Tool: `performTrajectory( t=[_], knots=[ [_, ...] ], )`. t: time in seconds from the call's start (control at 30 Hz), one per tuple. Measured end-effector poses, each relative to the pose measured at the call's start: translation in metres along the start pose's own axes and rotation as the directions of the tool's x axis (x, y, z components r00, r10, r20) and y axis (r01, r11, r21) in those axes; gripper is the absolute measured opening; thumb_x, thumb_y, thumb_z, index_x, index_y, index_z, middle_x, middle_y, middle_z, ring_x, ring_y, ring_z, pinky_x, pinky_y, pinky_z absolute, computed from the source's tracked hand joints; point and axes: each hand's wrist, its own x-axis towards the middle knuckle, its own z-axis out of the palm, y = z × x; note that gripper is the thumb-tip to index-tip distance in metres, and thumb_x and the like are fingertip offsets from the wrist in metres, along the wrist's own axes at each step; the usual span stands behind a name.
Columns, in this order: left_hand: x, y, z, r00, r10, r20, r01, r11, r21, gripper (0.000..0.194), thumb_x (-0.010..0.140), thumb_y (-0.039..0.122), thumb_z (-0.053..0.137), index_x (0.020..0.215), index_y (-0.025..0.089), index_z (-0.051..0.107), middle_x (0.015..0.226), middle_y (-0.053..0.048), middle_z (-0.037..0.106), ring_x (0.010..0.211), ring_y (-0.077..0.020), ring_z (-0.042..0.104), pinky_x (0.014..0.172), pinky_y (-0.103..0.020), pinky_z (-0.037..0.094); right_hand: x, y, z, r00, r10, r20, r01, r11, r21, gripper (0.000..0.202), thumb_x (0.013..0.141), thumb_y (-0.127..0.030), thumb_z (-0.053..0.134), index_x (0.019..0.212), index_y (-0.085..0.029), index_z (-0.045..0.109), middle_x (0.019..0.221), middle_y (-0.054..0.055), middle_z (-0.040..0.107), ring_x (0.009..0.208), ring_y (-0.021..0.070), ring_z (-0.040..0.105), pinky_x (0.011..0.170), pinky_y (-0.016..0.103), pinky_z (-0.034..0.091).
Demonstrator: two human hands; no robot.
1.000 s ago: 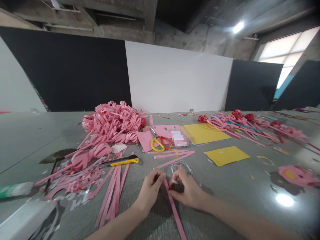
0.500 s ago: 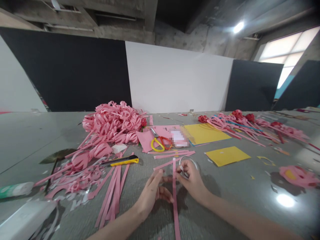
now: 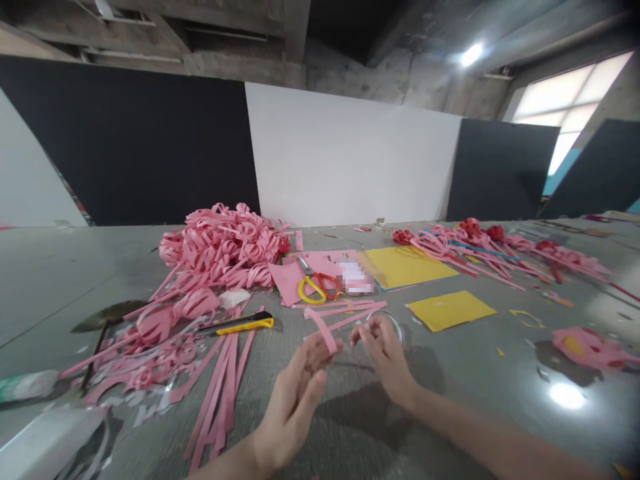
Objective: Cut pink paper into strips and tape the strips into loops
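Note:
A curved pink paper strip rises from the fingers of my left hand; those fingers are curled at its lower end and the thumb stands apart. To the right, my right hand has bent fingers beside a roll of clear tape, which it partly covers. Whether it holds the roll or a bit of tape is too small to tell. Several flat pink strips lie just beyond both hands. Behind them are scissors with yellow and red handles on pink paper.
A yellow-and-black cutter lies left of my hands, above long pink strips. A big pile of pink paper loops stands behind. Yellow sheets and a pink paper flower are on the right; a white box is at lower left.
The long strip that hung straight down between my hands is now a curved loop at my left fingers. My left hand has turned, and my right hand has moved slightly right.

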Motion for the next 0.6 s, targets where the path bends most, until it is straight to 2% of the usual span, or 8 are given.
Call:
performTrajectory(
  t=[0.1, 0.17, 0.4, 0.6],
  knots=[
    [-0.0088, 0.006, -0.0047, 0.963, 0.058, 0.265, -0.131, 0.955, 0.267, 0.041, 0.085, 0.021, 0.041, 0.126, 0.02, 0.037, 0.127, -0.011, 0.044, 0.117, -0.0244, 0.04, 0.098, -0.038, 0.031, -0.0007, -0.0022, 0.0, 0.998, -0.001, 0.067, -0.004, 0.998, 0.06, 0.014, 0.086, -0.034, 0.039, 0.082, -0.021, 0.035, 0.07, 0.001, 0.057, 0.066, 0.0144, 0.056, 0.063, 0.03, 0.043],
    [-0.0102, 0.0086, -0.0065, 0.929, 0.038, 0.368, -0.181, 0.914, 0.362, 0.044, 0.084, 0.017, 0.04, 0.128, 0.02, 0.035, 0.128, -0.011, 0.043, 0.117, -0.0243, 0.039, 0.098, -0.038, 0.032, -0.0012, -0.0027, 0.0002, 0.995, -0.013, 0.096, 0.004, 0.995, 0.096, 0.014, 0.086, -0.033, 0.04, 0.081, -0.021, 0.034, 0.069, 0.001, 0.057, 0.065, 0.0142, 0.056, 0.063, 0.03, 0.043],
    [-0.0066, 0.0111, -0.0054, 0.898, 0.022, 0.44, -0.253, 0.843, 0.475, 0.049, 0.082, 0.01, 0.037, 0.13, 0.023, 0.033, 0.128, -0.008, 0.044, 0.115, -0.0219, 0.042, 0.095, -0.034, 0.035, -0.0024, -0.0005, 0.0006, 0.991, -0.004, 0.135, -0.003, 0.998, 0.056, 0.017, 0.08, -0.029, 0.048, 0.078, -0.021, 0.034, 0.069, 0.0, 0.058, 0.066, 0.014, 0.056, 0.062, 0.028, 0.043],
    [-0.0085, 0.0102, -0.0036, 0.844, 0.06, 0.534, -0.368, 0.788, 0.494, 0.053, 0.082, 0.008, 0.034, 0.133, 0.018, 0.025, 0.129, -0.011, 0.042, 0.116, -0.0233, 0.041, 0.093, -0.034, 0.037, -0.0033, -0.0033, 0.0002, 0.98, 0.034, 0.197, -0.031, 0.999, -0.017, 0.018, 0.077, -0.028, 0.051, 0.073, -0.021, 0.034, 0.062, -0.003, 0.052, 0.057, 0.0117, 0.053, 0.055, 0.024, 0.041]
  ],
)
